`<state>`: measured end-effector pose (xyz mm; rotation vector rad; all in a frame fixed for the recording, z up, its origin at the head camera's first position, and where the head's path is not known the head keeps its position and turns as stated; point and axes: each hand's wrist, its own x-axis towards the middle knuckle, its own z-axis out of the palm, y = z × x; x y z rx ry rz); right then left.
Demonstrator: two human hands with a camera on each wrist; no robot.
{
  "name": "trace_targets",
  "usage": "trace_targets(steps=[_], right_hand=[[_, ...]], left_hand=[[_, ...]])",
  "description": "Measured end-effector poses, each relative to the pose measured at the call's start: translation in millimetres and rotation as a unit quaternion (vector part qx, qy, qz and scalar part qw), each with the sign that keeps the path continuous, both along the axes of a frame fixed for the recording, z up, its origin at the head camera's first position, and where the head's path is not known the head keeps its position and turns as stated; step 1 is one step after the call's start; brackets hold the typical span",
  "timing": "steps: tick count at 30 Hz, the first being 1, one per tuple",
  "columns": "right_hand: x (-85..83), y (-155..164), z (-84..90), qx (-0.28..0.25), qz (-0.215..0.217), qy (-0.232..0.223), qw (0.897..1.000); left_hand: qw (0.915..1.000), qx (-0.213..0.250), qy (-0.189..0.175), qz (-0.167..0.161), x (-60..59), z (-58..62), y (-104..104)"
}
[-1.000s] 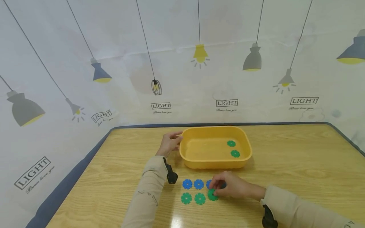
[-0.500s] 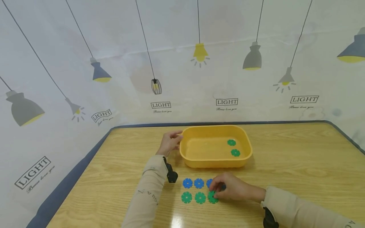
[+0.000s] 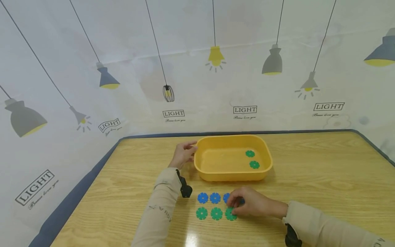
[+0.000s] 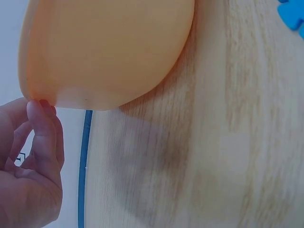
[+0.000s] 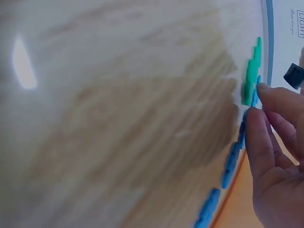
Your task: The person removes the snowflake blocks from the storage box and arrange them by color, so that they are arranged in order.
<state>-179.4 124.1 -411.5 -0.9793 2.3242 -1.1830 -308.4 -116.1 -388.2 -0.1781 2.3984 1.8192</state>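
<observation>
Picking a green disc (image 3: 230,213) off the table (image 3: 308,185).
Right hand (image 3: 250,203) fingers pinched on rightmost near-row disc; left hand (image 3: 183,155) fingers steadying tub (image 3: 216,176) rim. Next, likely: lift, carry far into tub.

The tub (image 4: 109,47) fills the upper left, its curved orange wall standing on the table (image 4: 213,156). Below the tub's lower left edge, the left hand (image 4: 28,166) has loosely curled fingers, one fingertip (image 4: 40,107) touching the tub's rim. Right of the tub, at the frame's top corner, lies part of a blue disc (image 4: 292,14).
</observation>
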Motion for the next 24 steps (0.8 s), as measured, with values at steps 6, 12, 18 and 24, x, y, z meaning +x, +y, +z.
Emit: trace_targets(steps=[6, 12, 18, 24], right_hand=[[-3.1, 4.8, 8.5, -0.027, 0.01, 0.025, 0.999], [-9.5, 13.8, 27.7, -0.055, 0.005, 0.052, 0.997], [-20.4, 24.3, 50.1, -0.046, -0.045, 0.094, 0.993], [-41.0, 33.6, 64.0, -0.047, -0.098, 0.085, 0.99]], left_hand=[[1.0, -0.002, -0.001, 0.0, 0.1, 0.7, 0.5], [1.0, -0.001, -0.005, 0.004, -0.3, 0.7, 0.4], [1.0, 0.003, -0.001, 0.007, 0.1, 0.4, 0.8], [0.9999, 0.006, 0.005, 0.008, 0.6, 0.0, 1.2]])
